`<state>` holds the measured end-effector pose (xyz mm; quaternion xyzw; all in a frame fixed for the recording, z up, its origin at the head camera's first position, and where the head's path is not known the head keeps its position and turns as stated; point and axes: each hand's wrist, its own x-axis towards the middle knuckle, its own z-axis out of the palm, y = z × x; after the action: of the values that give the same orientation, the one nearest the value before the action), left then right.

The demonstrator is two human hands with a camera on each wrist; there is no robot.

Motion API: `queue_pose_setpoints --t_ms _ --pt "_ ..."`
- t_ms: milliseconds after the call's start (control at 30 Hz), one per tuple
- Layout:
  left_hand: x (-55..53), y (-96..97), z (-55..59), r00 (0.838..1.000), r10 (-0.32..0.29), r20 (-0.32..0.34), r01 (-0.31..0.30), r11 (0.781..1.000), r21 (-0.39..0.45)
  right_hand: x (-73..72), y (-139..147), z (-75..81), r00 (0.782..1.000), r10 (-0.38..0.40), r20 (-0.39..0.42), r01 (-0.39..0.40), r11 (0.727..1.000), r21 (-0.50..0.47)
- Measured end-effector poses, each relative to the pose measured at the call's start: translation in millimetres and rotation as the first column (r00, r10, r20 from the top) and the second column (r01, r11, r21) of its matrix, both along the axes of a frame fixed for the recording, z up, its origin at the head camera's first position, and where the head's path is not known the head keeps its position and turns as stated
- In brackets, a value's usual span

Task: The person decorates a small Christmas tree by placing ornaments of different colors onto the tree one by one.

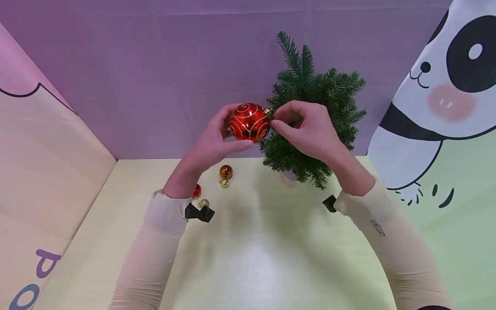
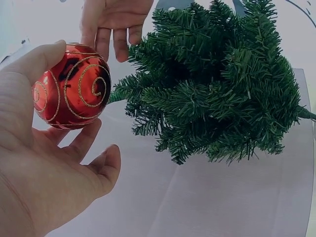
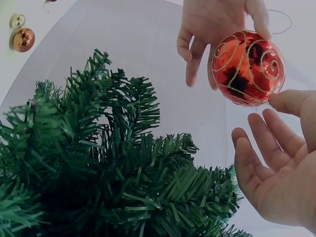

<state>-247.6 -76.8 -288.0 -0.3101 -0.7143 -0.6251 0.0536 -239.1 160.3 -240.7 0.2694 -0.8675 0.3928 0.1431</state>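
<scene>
A shiny red Christmas bauble (image 1: 249, 122) with gold glitter swirls is held up in my left hand (image 1: 217, 140), thumb on one side and fingers on the other. Its gold cap (image 1: 267, 111) points toward my right hand (image 1: 310, 127). There, the right thumb and fingertips are bent close to the cap; in the right wrist view the thumb tip (image 3: 277, 100) is right at the bauble's lower edge. Whether these fingers pinch a thin loop is too small to tell. Behind the right hand stands a small artificial Christmas tree (image 1: 337, 94), bushy and green.
On the pale table (image 1: 248, 258), left of the tree, lie a copper bauble (image 1: 226, 172), a small gold bauble (image 1: 224, 184), another gold bauble (image 1: 203, 203) and a red bauble (image 1: 197, 190) partly behind my left wrist. A purple cloth (image 1: 155, 86) backs the table.
</scene>
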Motion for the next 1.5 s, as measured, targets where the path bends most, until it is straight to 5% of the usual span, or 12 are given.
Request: queue_pose_setpoints --t_ms 267,633,1000,1167,1367,1500 --pt "-3.6 -0.5 -8.8 0.999 -0.017 0.035 0.017 1.0 0.019 1.2 4 -0.7 0.999 -0.032 -0.022 0.031 0.999 -0.034" --pt "-5.2 -3.7 -23.2 0.999 -0.025 0.023 0.025 1.0 0.004 3.2 8 -0.1 0.998 -0.022 0.065 0.03 0.99 -0.136" --pt "0.8 -3.4 -36.6 0.998 0.038 0.042 -0.033 0.992 -0.124 4.9 -2 3.0 1.0 -0.011 0.004 0.012 1.0 -0.016" --pt "9.6 -7.9 -28.0 0.998 0.054 -0.022 -0.058 0.972 -0.227 5.8 -10 7.0 0.999 0.036 -0.005 -0.036 0.999 0.023" --pt "19.6 3.9 -5.4 0.982 0.088 -0.164 -0.122 0.97 -0.211 7.8 -13 11.9 0.998 0.066 -0.026 -0.064 0.996 0.059" --pt "19.5 15.0 9.7 0.974 0.114 -0.194 -0.154 0.966 -0.207 7.1 -16 14.1 0.996 0.086 -0.028 -0.083 0.993 0.083"
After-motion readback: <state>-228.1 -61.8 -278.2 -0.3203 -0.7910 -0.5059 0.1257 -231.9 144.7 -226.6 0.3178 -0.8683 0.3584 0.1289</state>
